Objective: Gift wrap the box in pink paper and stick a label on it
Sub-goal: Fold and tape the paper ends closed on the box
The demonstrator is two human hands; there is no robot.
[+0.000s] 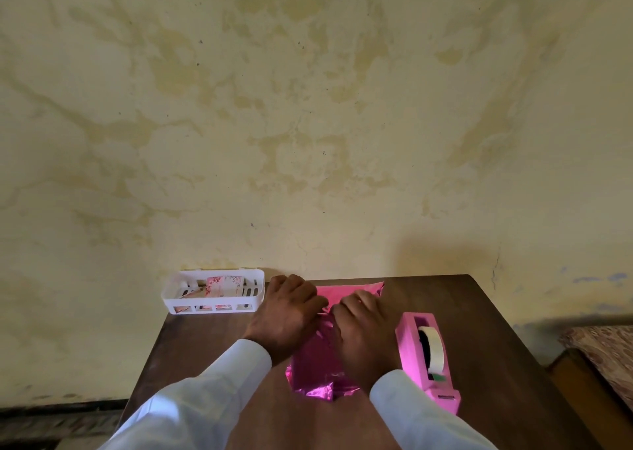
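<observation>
Both arms are reaching in from the bottom edge, white sleeves [239, 374] covering the wrists, knuckles facing up. Left grip [287, 312] is sitting at the far-left part of the pink paper [310, 364], fingers curling down and pinching a raised crease of it. Right grip [363, 340] is lying just beside it, palm down on the paper, fingertips curling in onto the same crease. Both are closing on paper, fingertips nearly meeting. The pink paper is lying mid-desk [479, 330], crumpling around the box, which is hidden under it and the two grips. A pink tape dispenser [407, 347] is standing just right of the right wrist. A white basket [212, 300] holding cards [224, 285] is sitting at the far-left corner, against the wall [308, 107].
</observation>
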